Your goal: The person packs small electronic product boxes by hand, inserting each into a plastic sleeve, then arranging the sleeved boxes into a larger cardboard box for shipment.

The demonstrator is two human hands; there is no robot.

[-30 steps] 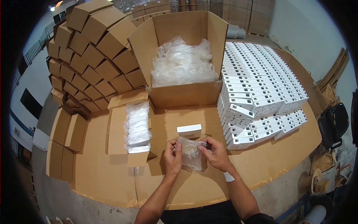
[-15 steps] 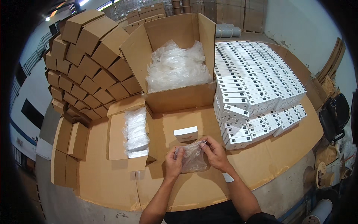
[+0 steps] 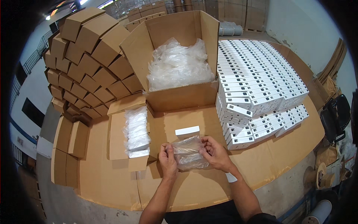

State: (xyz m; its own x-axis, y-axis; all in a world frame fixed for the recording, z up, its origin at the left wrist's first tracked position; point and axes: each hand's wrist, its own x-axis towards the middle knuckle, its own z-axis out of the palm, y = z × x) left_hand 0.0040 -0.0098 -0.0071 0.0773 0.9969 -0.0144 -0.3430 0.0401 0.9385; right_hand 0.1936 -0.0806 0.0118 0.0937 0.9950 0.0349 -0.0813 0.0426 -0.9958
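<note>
A clear plastic bag (image 3: 191,154) is stretched between my two hands, above the cardboard-covered table. My left hand (image 3: 168,158) pinches its left edge between thumb and fingers. At the opposite edge, my right hand (image 3: 216,155) grips the plastic the same way. Just beyond the bag, a small white box (image 3: 187,132) stands on the cardboard, its lower part hidden behind the plastic. To the left, an open carton (image 3: 118,138) holds a row of white boxes wrapped in clear plastic (image 3: 137,130).
A large open cardboard box (image 3: 181,99) full of clear plastic bags (image 3: 179,65) stands at the back. Stacked white boxes (image 3: 261,86) cover the right side. Brown cartons (image 3: 87,65) are piled at the far left, with more cartons (image 3: 69,149) at the table's left edge.
My hands have moved apart, the left one going left, and the crumpled bag is now spread wider and flatter between them. The white box still stands beyond it.
</note>
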